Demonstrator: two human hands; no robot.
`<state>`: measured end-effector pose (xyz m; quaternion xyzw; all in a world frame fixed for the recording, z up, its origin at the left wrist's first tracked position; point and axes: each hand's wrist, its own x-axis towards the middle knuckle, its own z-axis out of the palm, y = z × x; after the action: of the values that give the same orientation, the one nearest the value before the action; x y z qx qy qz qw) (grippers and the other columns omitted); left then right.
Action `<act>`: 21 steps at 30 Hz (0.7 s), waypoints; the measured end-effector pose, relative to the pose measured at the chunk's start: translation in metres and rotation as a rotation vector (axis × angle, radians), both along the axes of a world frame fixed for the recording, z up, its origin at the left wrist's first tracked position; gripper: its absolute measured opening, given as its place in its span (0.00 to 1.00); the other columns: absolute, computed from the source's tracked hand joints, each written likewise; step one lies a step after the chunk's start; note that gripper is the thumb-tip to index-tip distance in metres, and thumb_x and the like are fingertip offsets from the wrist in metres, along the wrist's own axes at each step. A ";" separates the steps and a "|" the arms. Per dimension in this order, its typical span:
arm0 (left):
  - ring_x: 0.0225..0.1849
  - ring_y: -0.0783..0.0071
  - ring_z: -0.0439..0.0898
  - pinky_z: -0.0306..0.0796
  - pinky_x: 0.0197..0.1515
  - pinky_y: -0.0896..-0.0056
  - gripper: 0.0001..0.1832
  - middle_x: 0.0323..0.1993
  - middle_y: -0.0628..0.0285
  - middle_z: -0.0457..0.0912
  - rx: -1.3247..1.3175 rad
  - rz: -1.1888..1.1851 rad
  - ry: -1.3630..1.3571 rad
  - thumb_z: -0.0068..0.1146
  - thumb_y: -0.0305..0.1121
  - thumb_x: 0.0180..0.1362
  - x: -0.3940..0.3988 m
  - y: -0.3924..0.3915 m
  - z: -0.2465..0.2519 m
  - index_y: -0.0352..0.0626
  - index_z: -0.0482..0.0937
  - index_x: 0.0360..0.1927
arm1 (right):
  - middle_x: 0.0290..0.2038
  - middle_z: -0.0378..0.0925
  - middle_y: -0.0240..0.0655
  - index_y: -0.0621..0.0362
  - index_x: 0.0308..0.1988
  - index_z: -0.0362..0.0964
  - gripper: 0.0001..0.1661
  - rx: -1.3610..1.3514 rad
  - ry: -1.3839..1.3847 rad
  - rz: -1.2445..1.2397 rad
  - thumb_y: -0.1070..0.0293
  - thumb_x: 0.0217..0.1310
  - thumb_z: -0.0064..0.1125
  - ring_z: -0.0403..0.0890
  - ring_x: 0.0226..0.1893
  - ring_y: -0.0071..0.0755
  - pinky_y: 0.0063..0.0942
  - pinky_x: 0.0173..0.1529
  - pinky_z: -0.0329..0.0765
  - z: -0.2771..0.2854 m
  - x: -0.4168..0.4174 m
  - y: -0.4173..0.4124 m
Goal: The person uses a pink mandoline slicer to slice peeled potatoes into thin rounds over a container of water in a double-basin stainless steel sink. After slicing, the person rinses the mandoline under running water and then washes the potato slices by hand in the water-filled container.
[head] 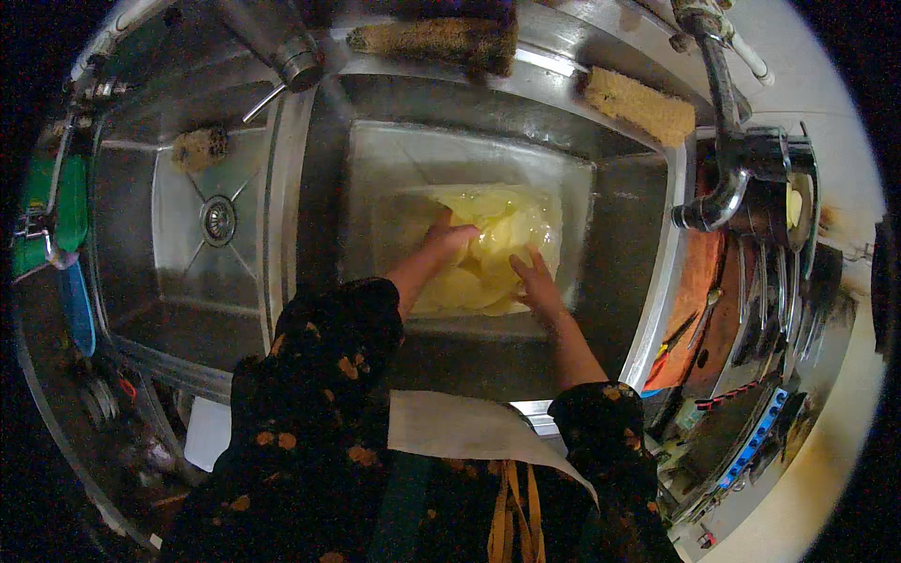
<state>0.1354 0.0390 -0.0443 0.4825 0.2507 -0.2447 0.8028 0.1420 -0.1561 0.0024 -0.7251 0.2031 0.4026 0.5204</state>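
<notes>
Before me is a deep stainless-steel sink basin [464, 158]. On its floor lies a wet, glossy mass of pale yellow slices [493, 204], perhaps peeled potato, seemingly in a see-through tub or bag whose edges are hard to make out. My left hand [450, 236] is at the left side of the mass, thumb across the top, with the other fingers partly hidden. On the right, my right hand [536, 281] touches the slices with thumb and fingers spread. Whether either hand grips any slices is not clear.
A second basin [211, 260] with a drain and a scrubbing pad [200, 149] adjoins on the left. Two brown scrubbing pads lie on the back ledge, one at the right corner [640, 105]. A metal tap [718, 200] juts in from the right, above knives [764, 288] and an orange-brown board [686, 295].
</notes>
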 end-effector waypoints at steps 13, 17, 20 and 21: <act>0.55 0.51 0.61 0.59 0.55 0.58 0.33 0.54 0.53 0.63 0.749 -0.553 -0.423 0.53 0.46 0.40 -0.004 -0.060 0.027 0.51 0.65 0.54 | 0.51 0.62 0.34 0.51 0.54 0.54 0.29 0.714 0.442 -0.383 0.48 0.57 0.43 0.64 0.50 0.37 0.36 0.49 0.67 -0.047 -0.053 0.048; 0.58 0.53 0.57 0.52 0.58 0.60 0.32 0.56 0.52 0.59 1.056 -0.460 -0.610 0.53 0.46 0.43 -0.031 -0.044 0.062 0.50 0.63 0.54 | 0.50 0.63 0.33 0.54 0.53 0.55 0.29 0.340 0.245 0.091 0.53 0.55 0.48 0.69 0.45 0.35 0.30 0.45 0.70 -0.011 -0.033 0.025; 0.58 0.56 0.57 0.51 0.59 0.58 0.28 0.56 0.54 0.59 0.998 -0.015 -0.506 0.53 0.44 0.45 -0.056 -0.008 0.066 0.49 0.65 0.52 | 0.48 0.66 0.34 0.55 0.53 0.58 0.29 0.203 0.242 0.173 0.55 0.54 0.50 0.70 0.43 0.32 0.29 0.44 0.70 0.020 -0.002 0.003; 0.58 0.57 0.57 0.51 0.58 0.55 0.27 0.55 0.55 0.59 0.800 0.166 -0.297 0.52 0.44 0.46 -0.072 0.005 0.046 0.49 0.64 0.51 | 0.47 0.66 0.34 0.55 0.53 0.58 0.29 0.192 0.211 0.200 0.55 0.54 0.50 0.70 0.43 0.32 0.29 0.44 0.70 0.020 0.005 -0.006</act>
<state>0.0630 0.0436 0.0021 0.7638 0.2456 0.0094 0.5969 0.1465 -0.1621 0.0224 -0.6424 0.1443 0.5437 0.5204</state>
